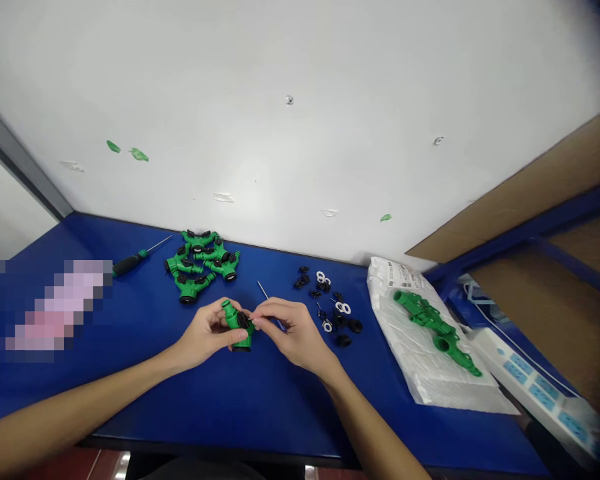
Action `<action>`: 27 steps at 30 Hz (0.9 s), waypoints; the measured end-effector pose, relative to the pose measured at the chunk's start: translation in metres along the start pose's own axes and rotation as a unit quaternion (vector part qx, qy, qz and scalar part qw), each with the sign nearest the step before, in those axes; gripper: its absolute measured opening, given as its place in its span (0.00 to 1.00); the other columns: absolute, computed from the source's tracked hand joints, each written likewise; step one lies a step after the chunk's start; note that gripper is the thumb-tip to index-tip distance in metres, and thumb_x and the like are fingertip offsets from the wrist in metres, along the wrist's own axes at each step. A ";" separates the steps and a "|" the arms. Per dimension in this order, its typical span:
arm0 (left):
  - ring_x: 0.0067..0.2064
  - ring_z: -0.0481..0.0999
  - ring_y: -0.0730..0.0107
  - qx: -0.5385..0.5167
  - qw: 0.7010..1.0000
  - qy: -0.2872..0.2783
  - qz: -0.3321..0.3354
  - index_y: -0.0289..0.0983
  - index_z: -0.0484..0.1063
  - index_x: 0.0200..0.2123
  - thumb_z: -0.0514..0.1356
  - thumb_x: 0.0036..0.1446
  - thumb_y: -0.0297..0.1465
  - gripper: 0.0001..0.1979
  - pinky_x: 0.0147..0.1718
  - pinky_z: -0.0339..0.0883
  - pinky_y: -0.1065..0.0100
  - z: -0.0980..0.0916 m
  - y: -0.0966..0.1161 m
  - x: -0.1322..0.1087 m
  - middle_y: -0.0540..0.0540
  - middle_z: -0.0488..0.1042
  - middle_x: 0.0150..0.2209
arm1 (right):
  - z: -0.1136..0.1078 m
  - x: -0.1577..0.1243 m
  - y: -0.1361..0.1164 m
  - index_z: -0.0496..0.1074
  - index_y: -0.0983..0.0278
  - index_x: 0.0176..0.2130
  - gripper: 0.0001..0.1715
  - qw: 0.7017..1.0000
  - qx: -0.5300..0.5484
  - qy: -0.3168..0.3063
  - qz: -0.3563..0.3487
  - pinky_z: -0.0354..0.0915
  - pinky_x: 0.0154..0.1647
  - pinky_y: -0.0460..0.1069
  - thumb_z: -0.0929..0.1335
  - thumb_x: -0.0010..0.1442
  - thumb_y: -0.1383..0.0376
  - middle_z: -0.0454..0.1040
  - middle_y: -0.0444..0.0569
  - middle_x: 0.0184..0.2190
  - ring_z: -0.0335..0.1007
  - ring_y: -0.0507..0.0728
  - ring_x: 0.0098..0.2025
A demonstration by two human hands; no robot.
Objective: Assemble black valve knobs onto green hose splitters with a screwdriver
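Left hand (207,333) holds a green hose connector (239,327) (right hand (293,337) touching).

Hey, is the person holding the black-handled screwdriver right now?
No, the screwdriver lies on the blue table, while the left hand and right hand are on a green fitting.

A black-handled screwdriver (130,262) is lying on the blue desk (130,400); a white power strip (535,387) is sitting beside a plastic bag (455,383).
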State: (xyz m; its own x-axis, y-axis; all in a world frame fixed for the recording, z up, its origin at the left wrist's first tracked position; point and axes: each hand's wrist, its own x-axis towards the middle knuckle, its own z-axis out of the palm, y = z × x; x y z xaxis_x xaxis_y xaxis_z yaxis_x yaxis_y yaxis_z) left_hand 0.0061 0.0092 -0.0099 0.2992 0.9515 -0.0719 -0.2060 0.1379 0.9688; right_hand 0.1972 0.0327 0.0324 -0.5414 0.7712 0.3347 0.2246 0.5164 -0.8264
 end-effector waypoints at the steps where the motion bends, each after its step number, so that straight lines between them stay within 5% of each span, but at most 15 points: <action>1: 0.25 0.72 0.73 0.003 1.000 -0.002 -0.002 0.36 0.70 0.38 0.71 0.47 0.36 0.19 0.23 0.70 0.71 0.000 -0.001 0.000 0.52 0.73 0.27 | 0.000 0.000 0.000 0.77 0.63 0.35 0.09 1.000 -0.003 0.000 0.000 0.69 0.36 0.48 0.67 0.64 0.64 0.78 0.49 0.32 0.73 0.54 0.33; 27: 0.24 0.72 0.73 0.059 0.998 0.004 -0.010 0.35 0.69 0.38 0.70 0.48 0.37 0.18 0.21 0.67 0.71 0.004 -0.004 -0.004 0.53 0.72 0.24 | 0.008 -0.005 0.005 0.75 0.64 0.32 0.10 0.998 -0.056 0.022 0.001 0.64 0.29 0.47 0.68 0.64 0.62 0.77 0.48 0.28 0.69 0.52 0.27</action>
State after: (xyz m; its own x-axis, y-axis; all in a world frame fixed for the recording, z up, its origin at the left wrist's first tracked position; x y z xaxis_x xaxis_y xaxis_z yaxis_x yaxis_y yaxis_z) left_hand 0.0091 0.0035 -0.0123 0.2943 0.9511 -0.0939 -0.0887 0.1250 0.9882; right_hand 0.1948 0.0288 0.0229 -0.5045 0.7870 0.3551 0.3170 0.5514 -0.7716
